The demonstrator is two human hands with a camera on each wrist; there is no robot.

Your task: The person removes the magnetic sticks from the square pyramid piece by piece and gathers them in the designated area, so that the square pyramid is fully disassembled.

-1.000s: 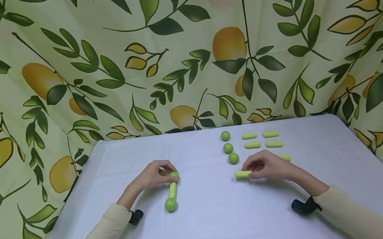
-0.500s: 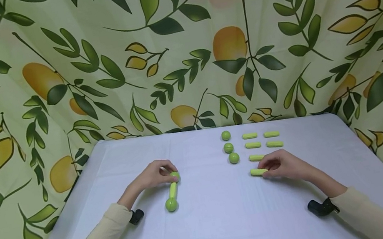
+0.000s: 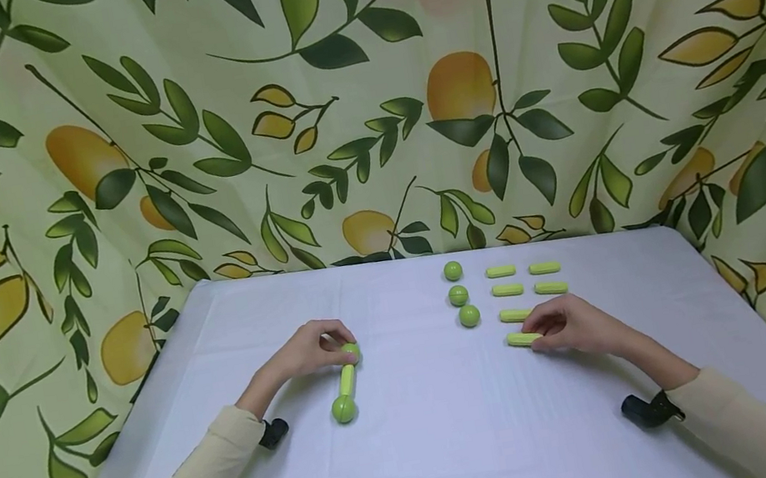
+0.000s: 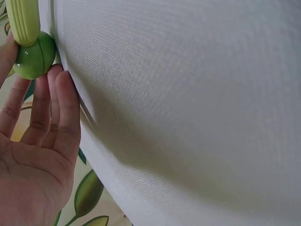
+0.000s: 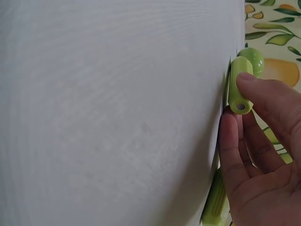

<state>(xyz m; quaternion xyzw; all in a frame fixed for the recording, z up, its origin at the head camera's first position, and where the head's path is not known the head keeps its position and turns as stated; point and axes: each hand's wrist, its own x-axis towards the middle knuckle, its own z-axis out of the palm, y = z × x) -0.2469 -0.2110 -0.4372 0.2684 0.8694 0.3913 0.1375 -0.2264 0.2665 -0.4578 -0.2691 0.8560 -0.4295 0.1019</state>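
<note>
My left hand (image 3: 312, 347) pinches a glossy green ball (image 3: 350, 352) in the head view. A ridged light-green stick (image 3: 347, 380) runs from it down to a second green ball (image 3: 343, 409). In the left wrist view, the held ball (image 4: 35, 56) touches the end of the stick (image 4: 24, 21). My right hand (image 3: 576, 327) holds another ridged light-green stick (image 3: 522, 339) between thumb and fingers, low over the table. A grey round disc shows in the end of this stick (image 5: 240, 87) in the right wrist view.
Three loose green balls (image 3: 458, 296) stand in a column beyond the right hand. Several light-green sticks (image 3: 507, 290) lie in rows beside them. A white cloth covers the table (image 3: 419, 453). Behind it hangs a leaf-patterned curtain (image 3: 356, 167).
My right hand has moved to the right with its stick, uncovering a stick lying behind. My left hand stays at the ball.
</note>
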